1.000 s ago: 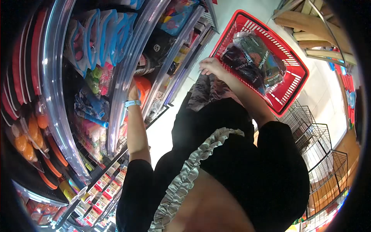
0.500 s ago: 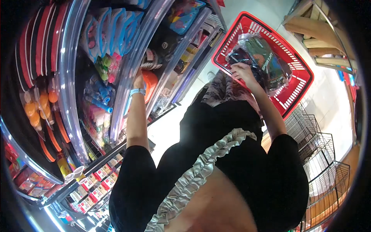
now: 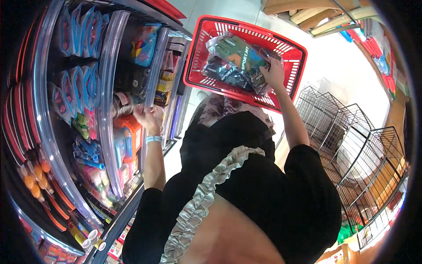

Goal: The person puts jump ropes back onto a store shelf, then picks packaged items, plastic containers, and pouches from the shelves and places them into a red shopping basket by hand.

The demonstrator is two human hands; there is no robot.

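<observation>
A red shopping basket [image 3: 250, 27] holds plastic-wrapped packages, one green and marked SPORT.MY [image 3: 239, 53], another dark [image 3: 224, 72]. My right hand [image 3: 273, 72] reaches into the basket, its fingertips on the right end of the wrapped packages; whether it grips them is hard to tell. At the shelf on the left, my left hand [image 3: 149, 118] is raised with its fingers apart and nothing in it, beside an orange item [image 3: 132, 132] and a grey rolled item [image 3: 123, 103]. A light blue band circles the left wrist.
Shelves with clear curved edges [image 3: 107, 88] fill the left, carrying blue-edged pouches [image 3: 79, 35] and red-and-black striped items [image 3: 20, 119]. Black wire racks [image 3: 347, 141] stand at the right. Wooden pieces [image 3: 307, 15] lie in a rack at the top right.
My left hand has come off the orange item on the shelf and opened. My right hand has moved from the basket's near rim onto the packages. The basket now appears further left and turned.
</observation>
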